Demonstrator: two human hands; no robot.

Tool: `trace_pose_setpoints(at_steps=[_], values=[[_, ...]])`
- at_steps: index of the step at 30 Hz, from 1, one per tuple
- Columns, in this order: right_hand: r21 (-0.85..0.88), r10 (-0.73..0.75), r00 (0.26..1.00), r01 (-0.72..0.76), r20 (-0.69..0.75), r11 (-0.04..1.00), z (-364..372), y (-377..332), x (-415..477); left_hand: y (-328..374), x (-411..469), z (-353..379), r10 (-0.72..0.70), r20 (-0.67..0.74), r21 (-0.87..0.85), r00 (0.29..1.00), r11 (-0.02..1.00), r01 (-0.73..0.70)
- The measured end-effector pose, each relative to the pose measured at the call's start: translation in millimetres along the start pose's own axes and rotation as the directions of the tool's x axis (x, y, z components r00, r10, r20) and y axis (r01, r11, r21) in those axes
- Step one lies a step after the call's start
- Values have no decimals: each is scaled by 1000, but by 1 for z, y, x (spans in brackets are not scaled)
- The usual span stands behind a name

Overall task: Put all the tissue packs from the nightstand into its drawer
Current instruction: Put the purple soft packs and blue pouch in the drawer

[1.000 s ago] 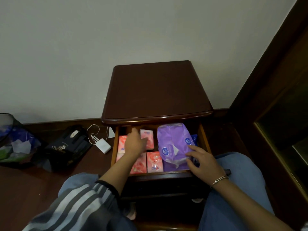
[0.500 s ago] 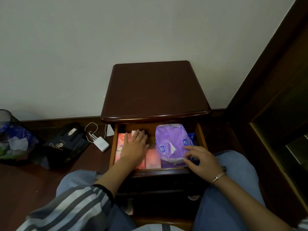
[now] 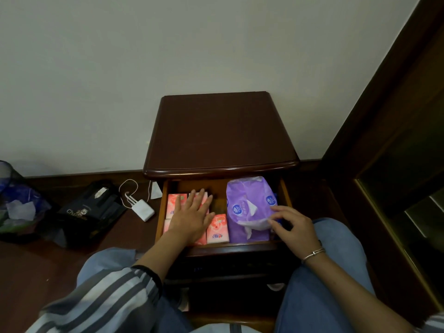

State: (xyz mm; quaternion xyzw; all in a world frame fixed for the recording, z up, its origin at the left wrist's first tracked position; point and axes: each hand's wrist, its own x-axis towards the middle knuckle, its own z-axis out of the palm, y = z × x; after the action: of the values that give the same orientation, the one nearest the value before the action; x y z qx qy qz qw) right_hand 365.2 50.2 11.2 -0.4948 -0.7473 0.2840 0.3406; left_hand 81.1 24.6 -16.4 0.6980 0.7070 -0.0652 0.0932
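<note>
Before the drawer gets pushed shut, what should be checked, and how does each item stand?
1. Dark wooden nightstand top bare of packs: ok.
2. Small pink tissue packs lying in the open wooden drawer: ok.
3. Bulky purple tissue pack low enough to clear the top: cannot tell.
4. Left hand clear: not ok, flat on the pink packs.
5. Right hand clear: not ok, fingertips at the purple pack.

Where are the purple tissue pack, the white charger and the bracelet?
purple tissue pack (image 3: 245,195), head view, purple wrapper.
white charger (image 3: 143,210), head view, top face.
bracelet (image 3: 312,254), head view, band's middle.
</note>
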Motion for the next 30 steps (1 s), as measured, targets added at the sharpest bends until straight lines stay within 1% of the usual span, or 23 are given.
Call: trace_pose_setpoints(at_steps=[2,5,8,11,14,16,20,25,27,29,30], values=[[9,7,1000,-7,-11,1000,1,0,1,2,-2,0,-13,-13,-10,1000,1000,13],[28,18,999,-17,-29,999,1,0,3,4,-7,-3,23,-28,-52,999,998,-24],[19,12,1000,-12,14,1000,2,-2,7,2,-10,-6,48,-11,-88,999,995,-49],[-3,-25,997,25,68,1000,7,-8,17,-3,-12,-5,1,21,-65,1000,998,1],[-42,-49,995,52,83,998,20,-14,35,-10,-15,-1,-35,34,-40,999,999,37],[-45,-32,992,38,119,998,31,-16,44,-12,-15,1,-36,48,-56,998,998,38],[-71,-9,969,27,246,997,54,-16,52,-12,-13,2,-34,74,-89,997,995,40],[-98,65,953,-37,297,994,65,-12,60,-9,-15,1,-60,62,-135,996,988,68],[-102,83,955,-56,284,993,66,-9,62,-9,-16,-1,-72,55,-162,996,984,80],[-113,75,961,-47,265,992,67,-8,63,-8,-16,-1,-72,51,-170,996,982,80],[-138,72,956,-34,283,990,68,-9,63,-8,-16,-2,-73,49,-175,996,981,81]])
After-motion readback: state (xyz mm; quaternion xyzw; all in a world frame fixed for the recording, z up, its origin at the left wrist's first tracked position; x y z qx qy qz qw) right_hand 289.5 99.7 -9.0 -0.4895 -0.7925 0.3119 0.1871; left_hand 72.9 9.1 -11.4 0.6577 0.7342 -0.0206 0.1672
